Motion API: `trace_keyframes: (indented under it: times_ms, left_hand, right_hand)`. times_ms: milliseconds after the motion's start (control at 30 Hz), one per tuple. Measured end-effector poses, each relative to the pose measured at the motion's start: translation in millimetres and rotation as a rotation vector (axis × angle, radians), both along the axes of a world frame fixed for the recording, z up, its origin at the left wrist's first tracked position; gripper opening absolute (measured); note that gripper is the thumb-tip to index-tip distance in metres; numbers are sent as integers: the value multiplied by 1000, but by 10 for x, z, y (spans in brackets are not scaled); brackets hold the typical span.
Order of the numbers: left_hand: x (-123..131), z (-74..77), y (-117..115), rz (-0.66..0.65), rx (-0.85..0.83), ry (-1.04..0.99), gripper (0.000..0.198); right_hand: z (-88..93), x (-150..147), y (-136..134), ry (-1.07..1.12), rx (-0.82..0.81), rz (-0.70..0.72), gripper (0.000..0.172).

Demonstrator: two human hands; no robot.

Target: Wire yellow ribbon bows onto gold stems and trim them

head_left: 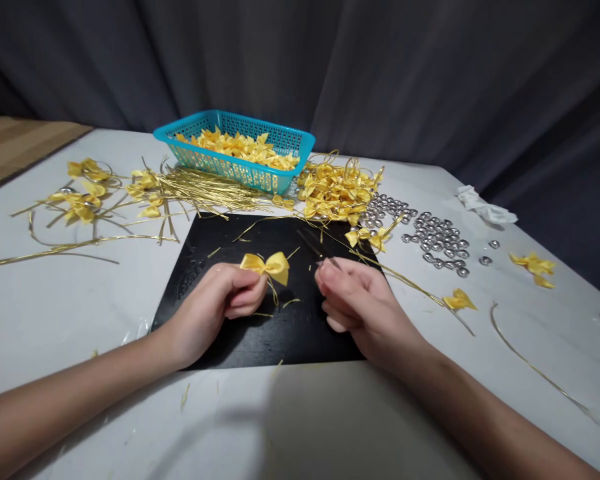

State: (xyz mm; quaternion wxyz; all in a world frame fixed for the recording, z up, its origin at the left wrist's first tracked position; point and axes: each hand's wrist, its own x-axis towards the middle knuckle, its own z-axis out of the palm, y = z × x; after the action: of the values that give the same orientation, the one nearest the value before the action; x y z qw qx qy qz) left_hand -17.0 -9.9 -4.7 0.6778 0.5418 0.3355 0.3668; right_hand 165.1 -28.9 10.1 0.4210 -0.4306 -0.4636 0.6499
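Note:
My left hand (pixel 215 300) is closed, pinching a yellow ribbon bow (pixel 276 268) between thumb and fingers. A thin gold tie hangs in a loop below the bow. To the right, my right hand (pixel 355 293) is closed around a thin, dark, pointed metal tool (pixel 311 244). Its tip points up and to the left, and the fist hides most of it, so its exact kind is unclear. Both hands are above a black mat (pixel 290 340) scattered with short gold clippings. A gap separates the tool from the bow.
Behind the mat stands a blue basket (pixel 280 175) of yellow bows. Gold cords (pixel 205 190) lie left of it, and a pile of tied bows (pixel 337 190) lies right. Silver teardrop-shaped pieces (pixel 440 237), crumpled white tissue (pixel 485 207) and loose bows (pixel 533 265) are farther right.

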Motion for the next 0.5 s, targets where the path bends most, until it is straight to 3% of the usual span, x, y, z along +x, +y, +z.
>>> trace_keyframes:
  times_ms: [100, 233, 433, 500]
  left_hand:
    - [-5, 14, -8, -179, -6, 101, 39]
    - [0, 59, -22, -296, 26, 230, 40]
    - [26, 97, -47, -88, 84, 232, 30]
    - [26, 89, -42, -72, 89, 210, 30]
  right_hand:
    - [33, -21, 3, -67, 8, -60, 34]
    - [65, -65, -29, -160, -2, 37, 27]
    - [52, -58, -59, -124, 10, 79, 24]
    - [46, -52, -61, -106, -9, 115, 23]
